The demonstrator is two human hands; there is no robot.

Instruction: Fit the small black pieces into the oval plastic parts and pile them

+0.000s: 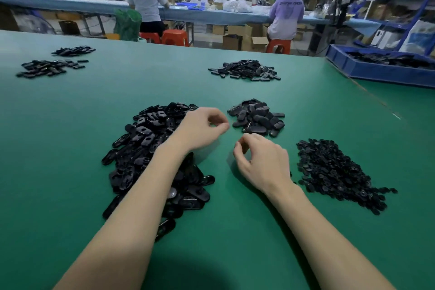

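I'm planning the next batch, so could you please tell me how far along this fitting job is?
Done: a small pile of fitted ovals sits ahead of the hands. In hand: apparently nothing; the left hand and right hand hover with curled fingers between piles. Left: the big heap of oval parts on the left and the spread of small pieces on the right. Most work remains.

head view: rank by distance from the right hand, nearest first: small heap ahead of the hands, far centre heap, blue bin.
From right hand:
1. small heap, just ahead of it.
2. far centre heap, farther up the table.
3. blue bin, far right edge.
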